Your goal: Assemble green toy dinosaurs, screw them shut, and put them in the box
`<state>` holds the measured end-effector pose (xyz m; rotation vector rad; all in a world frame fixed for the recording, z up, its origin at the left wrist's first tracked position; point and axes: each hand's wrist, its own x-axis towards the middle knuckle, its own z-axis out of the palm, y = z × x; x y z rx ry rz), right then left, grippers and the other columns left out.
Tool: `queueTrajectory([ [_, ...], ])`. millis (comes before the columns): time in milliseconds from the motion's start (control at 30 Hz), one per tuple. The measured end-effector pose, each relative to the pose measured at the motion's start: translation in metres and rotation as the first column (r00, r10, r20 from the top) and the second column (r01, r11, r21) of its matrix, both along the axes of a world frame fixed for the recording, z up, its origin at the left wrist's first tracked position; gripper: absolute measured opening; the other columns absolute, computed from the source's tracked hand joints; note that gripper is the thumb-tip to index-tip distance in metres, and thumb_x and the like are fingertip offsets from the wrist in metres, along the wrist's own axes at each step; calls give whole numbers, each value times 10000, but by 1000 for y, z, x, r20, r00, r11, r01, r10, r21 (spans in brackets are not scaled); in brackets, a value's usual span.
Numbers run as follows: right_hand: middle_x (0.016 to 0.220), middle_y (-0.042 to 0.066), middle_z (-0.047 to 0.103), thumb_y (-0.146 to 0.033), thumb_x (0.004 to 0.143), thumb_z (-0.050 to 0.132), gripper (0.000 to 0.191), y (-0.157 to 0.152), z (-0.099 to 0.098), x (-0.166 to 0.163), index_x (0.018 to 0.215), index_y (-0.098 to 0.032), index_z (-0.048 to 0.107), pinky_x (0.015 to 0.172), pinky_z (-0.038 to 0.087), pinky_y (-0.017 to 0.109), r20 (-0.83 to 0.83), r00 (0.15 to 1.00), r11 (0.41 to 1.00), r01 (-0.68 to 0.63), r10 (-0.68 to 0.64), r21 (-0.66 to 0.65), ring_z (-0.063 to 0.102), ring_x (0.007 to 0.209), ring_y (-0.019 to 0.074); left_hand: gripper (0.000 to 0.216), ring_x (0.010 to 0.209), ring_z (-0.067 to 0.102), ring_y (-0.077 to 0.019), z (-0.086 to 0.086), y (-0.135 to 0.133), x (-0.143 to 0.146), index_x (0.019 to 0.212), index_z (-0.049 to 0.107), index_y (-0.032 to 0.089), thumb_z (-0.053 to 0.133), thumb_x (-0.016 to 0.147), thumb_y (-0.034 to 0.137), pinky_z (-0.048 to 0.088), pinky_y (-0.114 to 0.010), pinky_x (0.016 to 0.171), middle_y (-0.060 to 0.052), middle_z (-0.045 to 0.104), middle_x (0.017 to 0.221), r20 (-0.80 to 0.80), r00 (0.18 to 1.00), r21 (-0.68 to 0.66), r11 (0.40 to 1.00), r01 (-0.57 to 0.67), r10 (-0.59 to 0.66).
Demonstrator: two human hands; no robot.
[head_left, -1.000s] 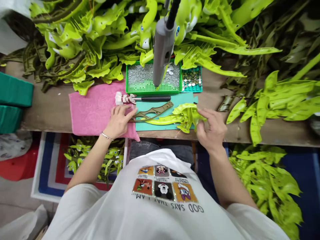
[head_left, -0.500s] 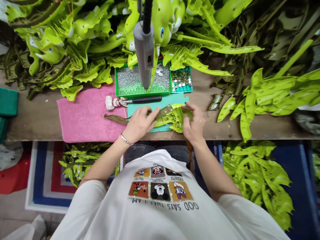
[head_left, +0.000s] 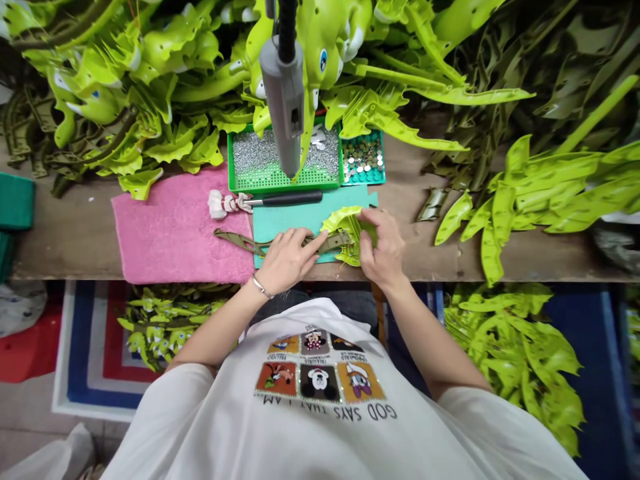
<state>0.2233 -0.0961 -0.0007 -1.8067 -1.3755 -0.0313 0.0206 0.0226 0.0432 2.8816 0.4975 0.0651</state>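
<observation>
My left hand [head_left: 287,257] presses on a long olive-brown plastic piece [head_left: 235,239] that lies across the pink towel [head_left: 175,227] and the teal mat [head_left: 295,217]. My right hand [head_left: 381,248] is closed on a lime-green plastic shell [head_left: 340,223] at the mat's right end, where the brown piece meets it. A grey powered screwdriver [head_left: 285,100] hangs above the bench, just beyond both hands. A black-handled tool with a wrapped white tip [head_left: 265,199] lies along the mat's far edge.
A green tray of small screws [head_left: 260,175] and a teal tray of round metal discs [head_left: 365,160] sit behind the mat. Heaps of lime-green shells [head_left: 150,80] and olive parts [head_left: 550,60] crowd the bench [head_left: 75,233]. More green parts [head_left: 520,347] lie below.
My left hand slid right along the brown piece, bringing it over the green shell. My right hand turned the shell and closed in on it near the bench's front edge.
</observation>
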Motion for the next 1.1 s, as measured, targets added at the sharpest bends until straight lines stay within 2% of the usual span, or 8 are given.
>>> queueTrajectory([
  [133,1116,80,731,-163,935,449,406,-1,-2,1,1318,-256,549,1092,489,531,32,999,999,-17,16,27,671,1129,248,439,1004,533,-245,-4,-1,-1,1459,510,246,402,1044,344,429,-360,812,-117,619,1168,75,997,18,1000,2,-3],
  [300,1089,83,728,-146,944,424,381,0,-6,1,1281,-247,571,1085,490,532,88,996,999,-19,16,26,669,1120,245,450,978,529,-241,-6,1,-3,1468,498,247,438,1033,344,426,-354,798,-108,623,1151,60,998,39,999,-29,26],
  [433,1091,80,726,-114,942,393,400,1,-11,1,1266,-244,589,1090,480,519,144,989,999,-37,32,37,671,1107,230,452,974,527,-238,-2,3,-5,1472,488,245,427,1038,354,422,-354,792,-113,621,1147,65,998,40,999,-6,4],
  [633,1093,82,729,-101,926,401,401,1,-14,-1,1256,-227,592,1086,483,522,176,984,998,-34,25,49,664,1127,232,451,994,524,-246,6,9,-11,1485,474,261,414,1044,335,398,-354,781,-114,626,1157,71,997,142,990,6,-16],
  [800,1081,83,734,-105,927,402,383,1,-12,-3,1236,-216,598,1084,487,519,188,982,999,-21,16,26,669,1129,231,458,981,520,-251,0,12,-15,1478,489,238,419,1042,358,405,-356,786,-112,630,1156,32,999,106,994,16,-20],
  [1100,1081,88,743,-125,942,410,370,0,-8,-4,1242,-215,608,1079,501,522,183,983,1000,-25,22,13,673,1138,237,466,1012,523,-251,-6,2,-14,1496,463,250,385,1049,354,431,-364,812,-119,616,1190,26,1000,10,1000,11,-11],
])
